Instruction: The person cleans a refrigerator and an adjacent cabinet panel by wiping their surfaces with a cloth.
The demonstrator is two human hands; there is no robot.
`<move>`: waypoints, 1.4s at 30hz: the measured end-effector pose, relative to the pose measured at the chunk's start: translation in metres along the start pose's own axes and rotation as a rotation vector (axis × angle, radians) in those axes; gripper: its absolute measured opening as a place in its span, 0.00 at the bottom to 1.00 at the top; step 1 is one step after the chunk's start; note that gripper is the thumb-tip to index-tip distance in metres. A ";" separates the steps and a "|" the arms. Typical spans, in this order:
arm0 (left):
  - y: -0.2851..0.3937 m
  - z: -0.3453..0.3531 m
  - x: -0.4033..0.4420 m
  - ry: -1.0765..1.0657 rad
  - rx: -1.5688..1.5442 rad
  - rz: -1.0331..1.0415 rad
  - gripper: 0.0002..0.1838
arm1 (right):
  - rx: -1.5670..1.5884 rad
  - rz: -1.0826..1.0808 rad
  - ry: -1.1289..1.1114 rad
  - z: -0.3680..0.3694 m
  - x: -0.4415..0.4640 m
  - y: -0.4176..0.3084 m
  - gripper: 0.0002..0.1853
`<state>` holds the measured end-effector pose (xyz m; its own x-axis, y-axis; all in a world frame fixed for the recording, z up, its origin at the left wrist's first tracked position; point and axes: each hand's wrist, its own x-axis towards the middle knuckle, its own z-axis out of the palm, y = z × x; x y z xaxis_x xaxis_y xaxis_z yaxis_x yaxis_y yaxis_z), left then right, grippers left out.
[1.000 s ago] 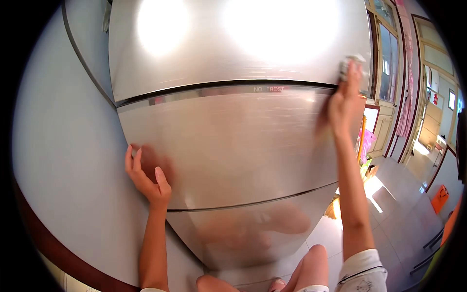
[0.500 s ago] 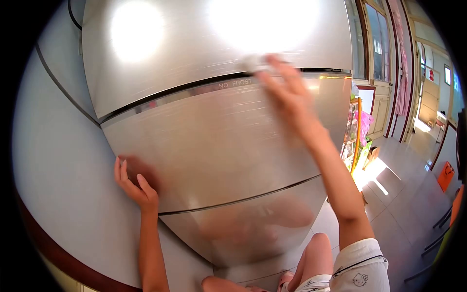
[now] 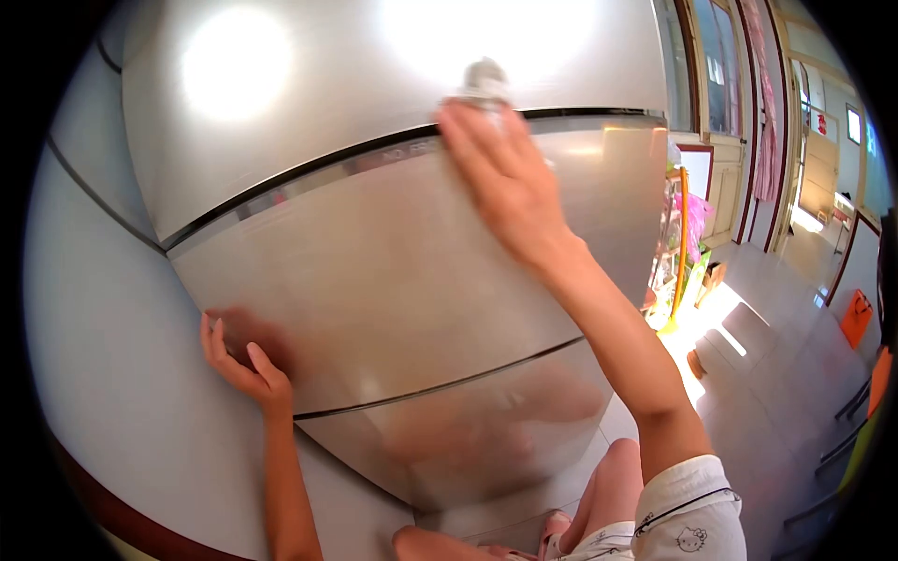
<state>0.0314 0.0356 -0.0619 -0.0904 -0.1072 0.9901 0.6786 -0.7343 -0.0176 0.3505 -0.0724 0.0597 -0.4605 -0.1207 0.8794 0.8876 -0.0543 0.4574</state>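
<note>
In the head view, a brushed-metal fridge (image 3: 393, 271) with several stacked fronts stands before me. My right hand (image 3: 505, 178) is laid along it near the dark gap under the top door (image 3: 318, 93), fingers stretched upward. A crumpled whitish cloth (image 3: 486, 79), slightly blurred, pokes out beyond its fingertips, pressed to the lower part of the top door. Part of the cloth is hidden under the fingers. At the fridge's left edge, my left hand (image 3: 248, 365) rests with fingers apart and nothing in it. Its dark reflection shows in the metal beside it.
A pale wall or panel (image 3: 103, 309) runs close along the left. To the right stand a rack with an orange post (image 3: 681, 243), a pink plastic bag (image 3: 696, 215) and an orange paper bag (image 3: 855, 319) on the tiled floor (image 3: 748, 402). My bent knees are below.
My right hand has swung left, and the cloth has moved up onto the top door. The view has shifted a little to the right. My left hand keeps its place on the fridge edge.
</note>
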 end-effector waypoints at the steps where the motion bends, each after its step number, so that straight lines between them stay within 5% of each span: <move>1: 0.000 -0.001 0.001 -0.008 0.003 0.002 0.21 | 0.071 0.012 -0.033 -0.005 0.007 -0.002 0.23; 8: 0.007 -0.001 0.002 -0.025 0.052 -0.013 0.21 | 0.318 -0.103 -0.090 -0.028 -0.008 0.073 0.28; 13: 0.011 -0.001 0.003 -0.036 0.086 -0.020 0.21 | 0.104 0.165 0.064 -0.075 -0.060 0.183 0.23; 25: 0.008 -0.001 -0.001 -0.071 0.085 -0.031 0.21 | 0.400 -0.205 0.050 0.007 0.022 0.035 0.20; 32: 0.008 0.000 0.000 -0.051 0.033 -0.011 0.21 | 0.009 -0.307 -0.127 -0.068 -0.034 0.171 0.24; 42: 0.007 -0.003 -0.001 -0.070 0.076 -0.027 0.21 | 0.281 -0.462 -0.179 -0.026 0.023 0.094 0.21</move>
<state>0.0342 0.0289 -0.0634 -0.0596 -0.0388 0.9975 0.7305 -0.6827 0.0171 0.4237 -0.1059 0.1195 -0.8165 0.0239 0.5768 0.5685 0.2072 0.7962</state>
